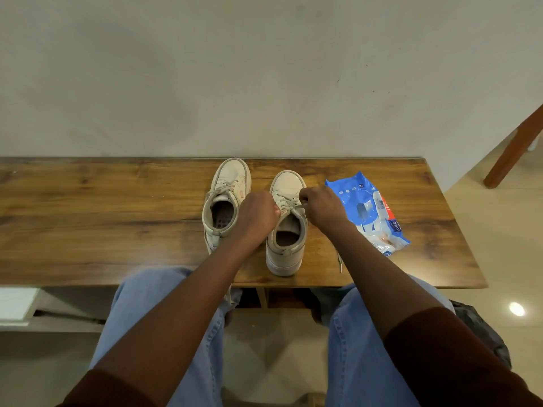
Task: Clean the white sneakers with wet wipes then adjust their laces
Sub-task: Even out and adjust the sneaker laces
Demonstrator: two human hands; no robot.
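Two white sneakers stand side by side on the wooden table (pixel 102 207), toes toward the wall. The left sneaker (pixel 226 201) stands untouched. Over the right sneaker (pixel 286 230), both hands work at the laces (pixel 289 203). My left hand (pixel 258 214) is curled and pinches a lace at the shoe's left side. My right hand (pixel 320 205) pinches the other lace on the right side. A loose lace end (pixel 340 261) trails on the table past my right forearm. The blue wet wipes pack (pixel 367 210) lies flat to the right of the shoes.
The table's far edge meets a plain wall (pixel 264 77). A brown wooden leg (pixel 511 154) slants at the far right over the tiled floor. My legs in blue jeans (pixel 164 312) are under the table's near edge. A dark bag (pixel 482 330) lies on the floor at right.
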